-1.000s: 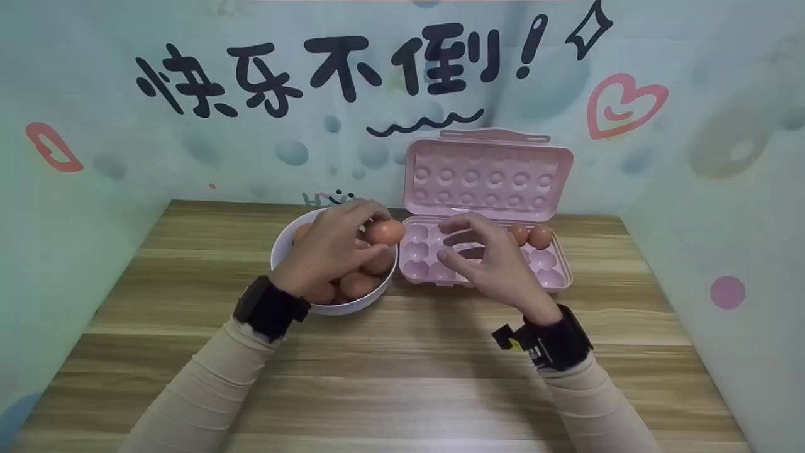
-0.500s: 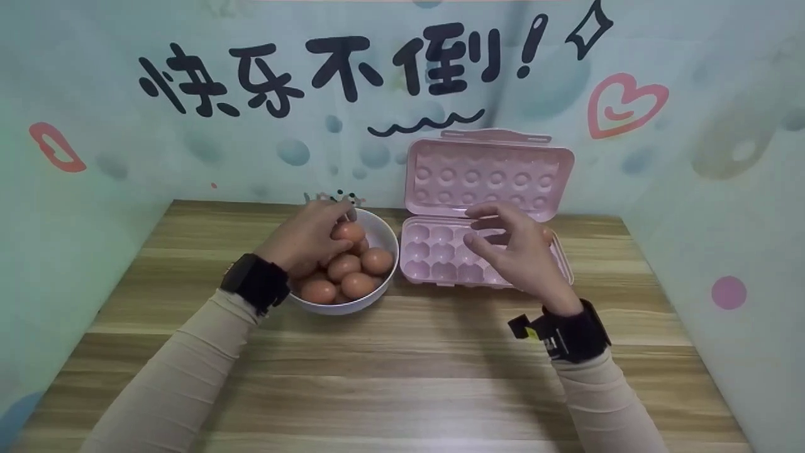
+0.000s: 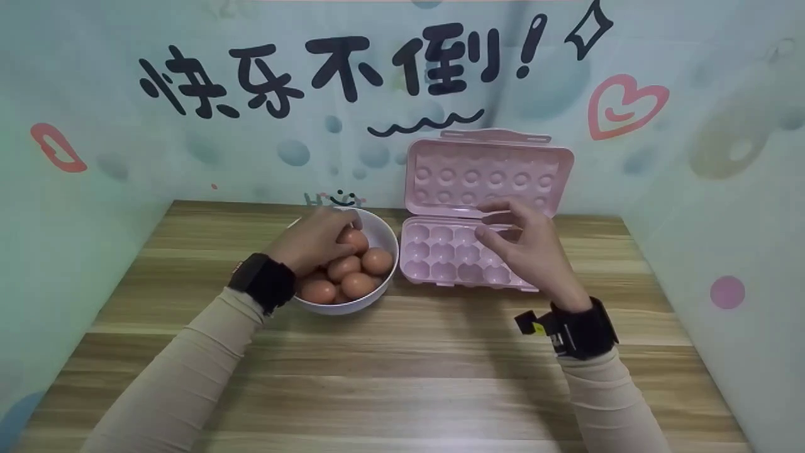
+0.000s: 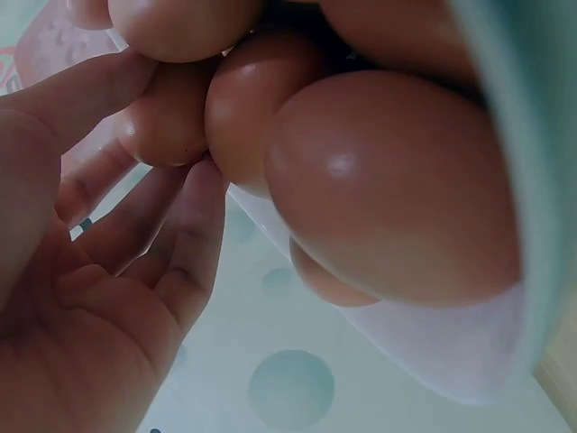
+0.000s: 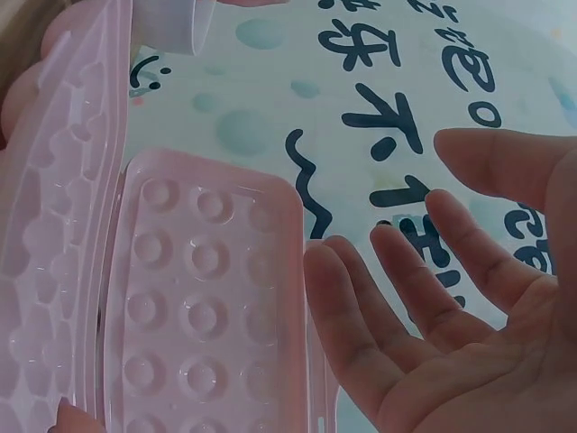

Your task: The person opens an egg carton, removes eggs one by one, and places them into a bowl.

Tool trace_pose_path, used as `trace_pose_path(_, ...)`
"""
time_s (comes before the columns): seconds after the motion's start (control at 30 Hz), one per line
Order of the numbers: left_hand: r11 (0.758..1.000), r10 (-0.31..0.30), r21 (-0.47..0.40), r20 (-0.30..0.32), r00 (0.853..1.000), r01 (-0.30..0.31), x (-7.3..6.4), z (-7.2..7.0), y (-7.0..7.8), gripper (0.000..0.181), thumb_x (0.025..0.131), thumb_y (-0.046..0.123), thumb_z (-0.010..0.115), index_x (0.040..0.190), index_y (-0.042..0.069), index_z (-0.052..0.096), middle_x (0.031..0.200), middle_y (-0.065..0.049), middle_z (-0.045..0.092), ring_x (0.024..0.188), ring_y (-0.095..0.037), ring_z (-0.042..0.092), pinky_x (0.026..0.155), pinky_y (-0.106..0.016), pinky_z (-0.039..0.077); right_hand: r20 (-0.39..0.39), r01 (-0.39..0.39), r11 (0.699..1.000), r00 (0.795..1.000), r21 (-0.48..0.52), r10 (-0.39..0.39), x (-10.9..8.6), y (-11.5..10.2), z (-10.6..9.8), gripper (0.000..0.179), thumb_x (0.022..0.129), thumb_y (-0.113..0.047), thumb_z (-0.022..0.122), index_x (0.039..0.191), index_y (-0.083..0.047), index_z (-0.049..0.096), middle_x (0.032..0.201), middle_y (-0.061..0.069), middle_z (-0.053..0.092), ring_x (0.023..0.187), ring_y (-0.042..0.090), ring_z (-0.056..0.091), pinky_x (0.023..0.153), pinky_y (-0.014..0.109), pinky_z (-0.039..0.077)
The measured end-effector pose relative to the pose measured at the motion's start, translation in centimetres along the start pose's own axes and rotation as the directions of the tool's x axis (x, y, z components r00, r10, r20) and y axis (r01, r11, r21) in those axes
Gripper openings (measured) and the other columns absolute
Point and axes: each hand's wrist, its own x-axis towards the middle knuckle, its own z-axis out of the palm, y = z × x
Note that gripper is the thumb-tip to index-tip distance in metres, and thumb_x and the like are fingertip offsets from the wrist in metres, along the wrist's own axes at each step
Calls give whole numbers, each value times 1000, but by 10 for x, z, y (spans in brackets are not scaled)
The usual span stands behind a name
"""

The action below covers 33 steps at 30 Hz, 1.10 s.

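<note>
At the left, my left hand (image 3: 307,242) reaches into a white bowl (image 3: 380,233) of brown eggs. Its thumb and fingers hold one egg (image 3: 354,240) at the top of the pile; the left wrist view shows the thumb on one side of that egg (image 4: 167,117) and fingertips on the other. My right hand (image 3: 534,248) hovers over the right part of a pink egg carton (image 3: 443,253), fingers apart and holding nothing. It hides the carton's right cups in the head view. In the right wrist view the palm and spread fingers of this hand (image 5: 469,334) show beside the carton lid (image 5: 207,298).
The carton's lid (image 3: 490,179) stands up against the patterned backdrop (image 3: 251,163). Bowl and carton sit side by side on a wood-grain table (image 3: 402,371), near its back edge. Printed walls enclose the table on the left and right.
My left hand has brought an egg from the bowl's right rim back left and lower onto the pile. The right hand has moved rightward over the carton, covering the eggs seen there earlier.
</note>
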Motion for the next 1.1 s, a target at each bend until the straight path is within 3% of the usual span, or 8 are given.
trace_pose_path(0.3,998,30,63,1,1000,-30,0,0,0,26,99,14,72,123,2,72,110,-11,74,105,-29,65,98,-47,51,-12,-11,1000,1000,-10,11,0,-1,-6,33,96,-8,78,128,-4,70,130,7,70,114,27,72,95,30,59)
trace_pose_path(0.53,996,63,64,-14,998,-62,-6,-3,3,20,100,14,72,117,4,72,99,-8,70,97,-28,62,89,-44,49,-28,-19,1000,999,-9,19,0,-3,-18,32,97,-7,77,128,-4,69,128,5,70,115,24,70,96,26,58)
trace_pose_path(0.63,994,82,75,-31,996,-80,-12,-7,6,23,99,14,73,119,4,72,106,-11,70,102,-30,63,92,-46,50,-30,-26,999,999,-31,25,0,-2,-25,34,98,-9,76,130,-4,68,129,6,69,116,23,69,94,23,58)
trace_pose_path(0.73,989,108,107,-60,992,-101,-19,-9,10,33,98,16,74,129,4,70,123,-16,70,116,-34,64,103,-50,50,-37,-22,998,999,-62,19,0,1,-34,35,97,-8,76,131,-3,67,132,9,66,116,24,69,92,22,58)
trace_pose_path(0.87,978,161,149,-121,979,-143,-29,-10,18,41,97,18,75,135,5,68,132,-19,69,126,-37,63,109,-53,48,-30,8,989,999,-146,-12,4,8,-46,36,95,-3,76,130,-3,67,132,11,65,117,28,68,92,27,60)
trace_pose_path(0.97,972,202,160,-180,963,-174,-35,-9,25,43,96,17,76,136,5,68,133,-18,69,126,-37,63,108,-53,49,14,42,970,999,-239,-39,9,15,-53,38,93,-1,76,131,-3,67,131,13,64,118,31,67,93,38,61)
trace_pose_path(1.1,976,205,115,-223,953,-183,-40,-4,38,44,97,17,76,139,9,66,137,-13,67,131,-33,60,112,-51,47,89,58,941,996,-333,-30,19,28,-62,42,91,0,77,132,-2,67,133,18,62,119,40,64,93,54,60)
